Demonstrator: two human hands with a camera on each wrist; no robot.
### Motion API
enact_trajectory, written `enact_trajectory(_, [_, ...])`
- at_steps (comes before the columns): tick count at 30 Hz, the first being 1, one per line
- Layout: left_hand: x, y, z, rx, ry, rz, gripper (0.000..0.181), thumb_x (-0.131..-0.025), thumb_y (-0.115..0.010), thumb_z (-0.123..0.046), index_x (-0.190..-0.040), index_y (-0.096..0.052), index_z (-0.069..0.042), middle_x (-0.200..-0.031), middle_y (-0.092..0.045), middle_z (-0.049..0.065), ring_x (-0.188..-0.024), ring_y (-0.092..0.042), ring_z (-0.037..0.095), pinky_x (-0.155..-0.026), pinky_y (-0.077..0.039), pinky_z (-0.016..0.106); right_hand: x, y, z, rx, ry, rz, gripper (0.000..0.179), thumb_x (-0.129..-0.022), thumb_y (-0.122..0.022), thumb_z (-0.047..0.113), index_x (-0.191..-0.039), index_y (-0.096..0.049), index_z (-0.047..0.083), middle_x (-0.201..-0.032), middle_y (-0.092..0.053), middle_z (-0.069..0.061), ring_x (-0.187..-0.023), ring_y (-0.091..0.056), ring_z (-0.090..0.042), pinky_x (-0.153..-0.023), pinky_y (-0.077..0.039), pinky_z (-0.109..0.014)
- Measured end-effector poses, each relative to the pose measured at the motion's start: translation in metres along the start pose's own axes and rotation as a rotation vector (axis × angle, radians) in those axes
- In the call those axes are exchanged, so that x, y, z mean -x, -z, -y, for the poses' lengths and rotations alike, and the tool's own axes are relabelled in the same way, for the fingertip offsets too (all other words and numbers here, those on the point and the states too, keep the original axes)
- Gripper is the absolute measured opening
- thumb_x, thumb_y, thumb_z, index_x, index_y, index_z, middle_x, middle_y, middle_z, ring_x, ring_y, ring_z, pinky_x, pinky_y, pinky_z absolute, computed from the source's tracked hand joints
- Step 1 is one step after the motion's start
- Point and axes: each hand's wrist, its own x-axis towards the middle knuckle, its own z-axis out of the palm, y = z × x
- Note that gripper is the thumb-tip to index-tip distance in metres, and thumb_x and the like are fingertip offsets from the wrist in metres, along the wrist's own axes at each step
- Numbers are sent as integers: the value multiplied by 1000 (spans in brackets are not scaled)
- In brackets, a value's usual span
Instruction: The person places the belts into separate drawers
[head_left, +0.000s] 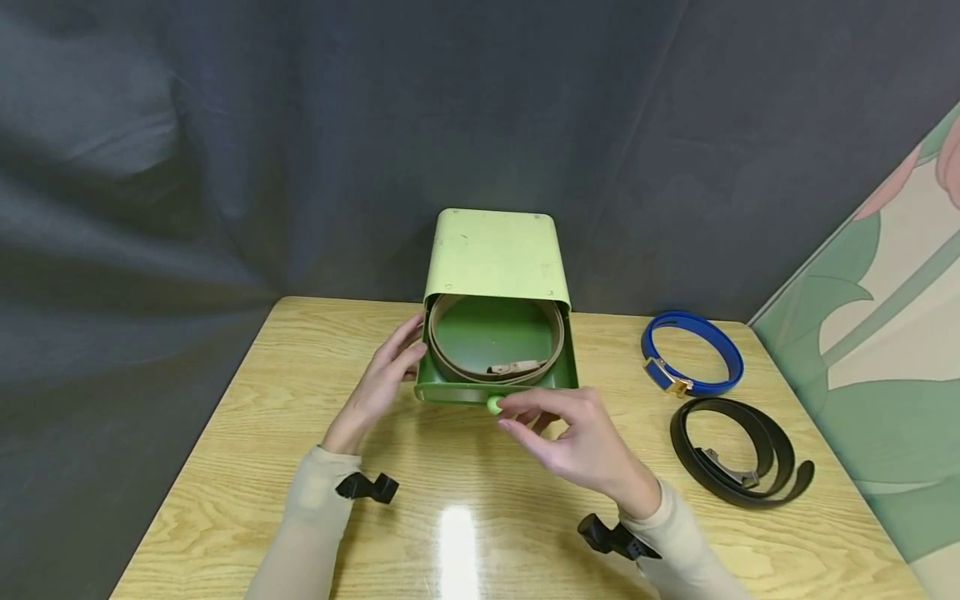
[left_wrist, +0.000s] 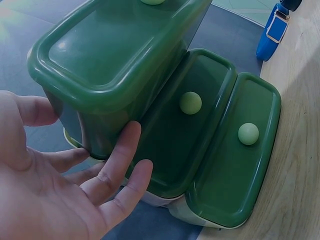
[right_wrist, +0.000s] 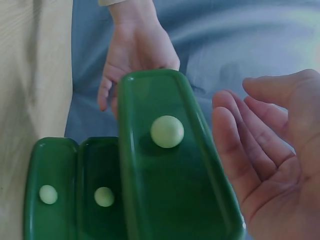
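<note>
A coiled tan belt [head_left: 517, 367] lies inside the pulled-out top green drawer [head_left: 450, 395] of a light green cabinet [head_left: 495, 254]. Beside the drawer's left side is my left hand [head_left: 382, 379]; in the left wrist view its thumb and extended fingers are spread about the drawer's lower corner. My right hand [head_left: 573, 437] hovers before the drawer front, fingertips overlapping the round pale green knob [head_left: 493, 406] in the head view. From the right wrist, that hand's loosely bent fingers [right_wrist: 232, 145] appear beside the drawer edge, apart from the knob, holding nothing.
Two lower drawers, a middle one [left_wrist: 170, 160] and a bottom one [left_wrist: 225, 185], are closed beneath the top one. On the table [head_left: 300, 333], to the right, lie a coiled blue belt [head_left: 735, 358] with a gold buckle and a coiled black belt [head_left: 680, 433]. A dark curtain [head_left: 337, 125] hangs behind.
</note>
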Motion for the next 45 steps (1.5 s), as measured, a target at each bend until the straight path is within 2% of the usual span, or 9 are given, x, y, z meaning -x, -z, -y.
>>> enact_trajectory(8, [0,0,-1,8,8,7,64,-114,-41,-26,-172,-20,-11,-172,-35,19,-109,-63,7,-93,-52,21,7,-8,-6,-21,3,-10,21,-88,-80,-5,-107,-81,3,-88,-81,-10,-70,-73,-7,-61,-59,-16])
enact_trajectory(16, [0,0,0,2,18,-13,63,-113,-42,-24,-171,-22,-9,-171,-36,20,-113,-61,8,-95,-51,25,9,-17,-12,0,39,-36,24,-85,-81,-7,-107,-81,2,-80,-79,-7,-62,-70,-5,-59,-57,-13])
enact_trajectory(23, [0,0,1,1,16,-12,62,-113,-42,-24,-171,-23,-11,-171,-37,19,-110,-61,6,-98,-52,30,15,-24,-15,19,13,-42,28,-83,-81,-10,-109,-79,-1,-81,-80,-8,-60,-70,-6,-58,-56,-13])
enact_trajectory(34, [1,0,1,21,10,-5,63,-113,-42,-24,-171,-23,-11,-172,-36,19,-114,-61,4,-95,-52,24,15,-30,-19,70,-18,-58,24,-86,-81,-5,-110,-79,-1,-80,-80,-8,-59,-69,-4,-57,-55,-12])
enact_trajectory(40, [0,-1,2,17,14,-3,63,-113,-43,-24,-171,-23,-11,-171,-37,19,-113,-61,4,-96,-52,26,18,-31,-24,79,-50,-55,22,-88,-80,-3,-110,-79,0,-80,-80,-9,-59,-68,-3,-57,-55,-12])
enact_trajectory(45, [0,-1,2,15,17,-5,63,-113,-42,-25,-171,-22,-11,-172,-36,19,-114,-60,4,-95,-51,23,19,-32,-27,87,-60,-47,23,-88,-79,-4,-110,-79,0,-80,-80,-9,-59,-68,-2,-56,-55,-11])
